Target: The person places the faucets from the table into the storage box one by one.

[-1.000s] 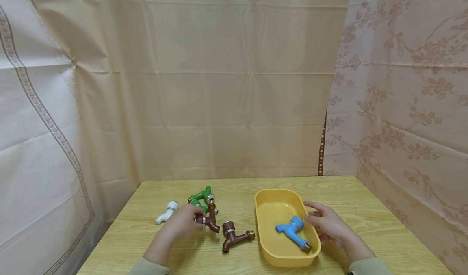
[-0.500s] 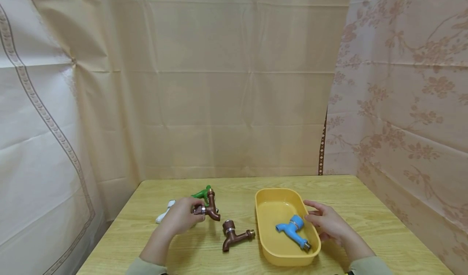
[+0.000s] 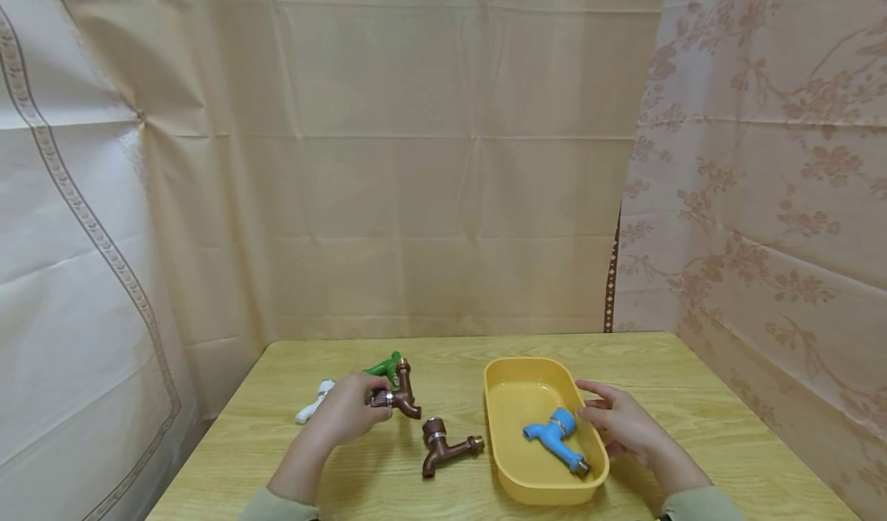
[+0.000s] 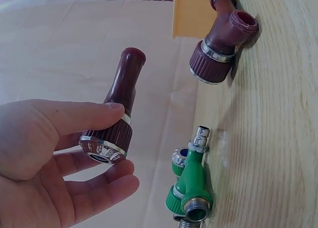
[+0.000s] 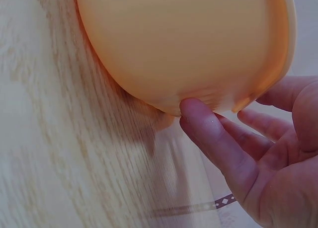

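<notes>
My left hand (image 3: 346,409) pinches a brown water tap (image 3: 409,407) by its ribbed knob, raised over the table. In the left wrist view, thumb and fingers close round that knob, and the tap's threaded end points up. Another brown tap (image 3: 446,452) lies on the table between that hand and a yellow plastic tub (image 3: 513,405). Inside the tub rests a blue tap (image 3: 554,436). My right hand (image 3: 624,425) touches the tub's right side, its fingers loosely extended along the outer wall, as the right wrist view also shows.
Green taps (image 4: 191,181) lie behind my left hand, partly hidden by it in the head view. A white tap (image 3: 312,409) is to that hand's left, also partly covered. The wooden table (image 3: 443,352) ends at hanging cloth (image 3: 443,198) at the back and sides.
My left hand has lifted the brown tap up off the table beside the green taps, then shifted it slightly right. The right hand and tub have stayed in place.
</notes>
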{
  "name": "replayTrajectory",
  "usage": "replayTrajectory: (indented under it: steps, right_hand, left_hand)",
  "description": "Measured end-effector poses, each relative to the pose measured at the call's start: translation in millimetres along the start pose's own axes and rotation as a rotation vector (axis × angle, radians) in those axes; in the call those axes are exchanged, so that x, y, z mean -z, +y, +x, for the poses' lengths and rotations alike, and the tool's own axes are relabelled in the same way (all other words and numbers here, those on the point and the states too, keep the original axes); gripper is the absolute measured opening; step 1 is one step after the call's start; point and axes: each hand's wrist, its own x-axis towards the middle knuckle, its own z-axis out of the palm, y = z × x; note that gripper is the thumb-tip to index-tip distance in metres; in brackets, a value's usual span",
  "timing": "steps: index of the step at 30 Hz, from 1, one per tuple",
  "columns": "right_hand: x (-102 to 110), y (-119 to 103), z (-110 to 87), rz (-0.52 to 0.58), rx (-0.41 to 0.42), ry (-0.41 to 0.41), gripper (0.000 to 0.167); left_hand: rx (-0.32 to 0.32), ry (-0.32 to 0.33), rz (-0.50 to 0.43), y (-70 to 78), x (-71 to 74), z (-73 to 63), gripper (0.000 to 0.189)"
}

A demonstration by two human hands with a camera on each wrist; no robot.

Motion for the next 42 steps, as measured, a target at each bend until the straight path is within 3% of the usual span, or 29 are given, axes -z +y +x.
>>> replayTrajectory:
  steps: [14, 22, 42]
  right_hand:
    - [-1, 0, 2.1, -0.011, -0.011, 0.023, 0.069]
    - [-1, 0, 2.1, -0.014, -0.019, 0.014, 0.068]
    - [1, -1, 0.9, -0.001, -0.019, 0.001, 0.068]
  left_hand:
    - [-0.071, -0.012, 0.009, 5.1, -9.4, 4.6, 0.029]
    - [-0.070, -0.013, 0.021, 8.8, -14.9, 6.8, 0.031]
    - [-0.161, -0.046, 0.026, 35.9, -29.0, 22.2, 0.031]
